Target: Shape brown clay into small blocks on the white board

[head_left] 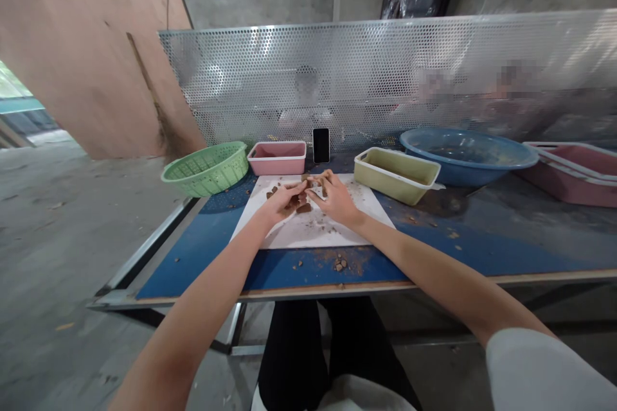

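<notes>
Over a white sheet (289, 237) on the blue table, my left hand (283, 203) and my right hand (337, 200) meet with fingertips close together. Both are closed around small brown, earthy-looking lumps, partly hidden by the fingers. One brown lump (303, 208) shows just below the left fingers. Darker brown pieces (272, 192) lie left of my left hand. Crumbs of the same brown material are scattered over the sheet around both hands.
Behind the sheet stand a green basket (207, 170), a pink bin (278, 167), a phone (321, 145), a yellow-green bin (393, 180), a blue basin (467, 164) and more pink bins (573, 180). A perforated metal panel (357, 77) closes the back. Loose crumbs (340, 263) lie near the front edge.
</notes>
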`<state>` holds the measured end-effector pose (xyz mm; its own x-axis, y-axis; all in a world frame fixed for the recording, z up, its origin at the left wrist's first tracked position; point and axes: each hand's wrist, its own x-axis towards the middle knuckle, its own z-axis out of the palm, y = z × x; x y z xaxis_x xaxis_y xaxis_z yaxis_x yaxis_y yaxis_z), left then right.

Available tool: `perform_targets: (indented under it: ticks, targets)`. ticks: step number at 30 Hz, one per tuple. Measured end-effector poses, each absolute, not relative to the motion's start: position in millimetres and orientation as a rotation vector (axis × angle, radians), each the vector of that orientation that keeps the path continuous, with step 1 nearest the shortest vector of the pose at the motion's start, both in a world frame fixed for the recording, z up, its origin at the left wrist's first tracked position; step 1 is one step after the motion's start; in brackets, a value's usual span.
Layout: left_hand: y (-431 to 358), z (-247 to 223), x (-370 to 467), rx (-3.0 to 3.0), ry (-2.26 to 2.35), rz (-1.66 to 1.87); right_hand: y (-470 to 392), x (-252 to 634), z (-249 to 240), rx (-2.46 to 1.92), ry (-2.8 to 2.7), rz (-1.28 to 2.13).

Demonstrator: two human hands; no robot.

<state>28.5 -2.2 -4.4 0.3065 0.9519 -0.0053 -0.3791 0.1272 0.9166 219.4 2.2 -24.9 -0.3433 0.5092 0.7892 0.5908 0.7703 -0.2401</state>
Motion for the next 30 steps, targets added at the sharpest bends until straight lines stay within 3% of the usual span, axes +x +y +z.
perform_targets:
  ticks: [8, 30]
  targets:
    - [-10, 5, 42, 1.316, 0.899, 1.677, 4, 213, -27, -1.013, -2.146, -0.304]
    - [-6, -7, 45, 1.759, 1.121, 1.670, 2, 210, -23, -1.018, -2.235, -0.506]
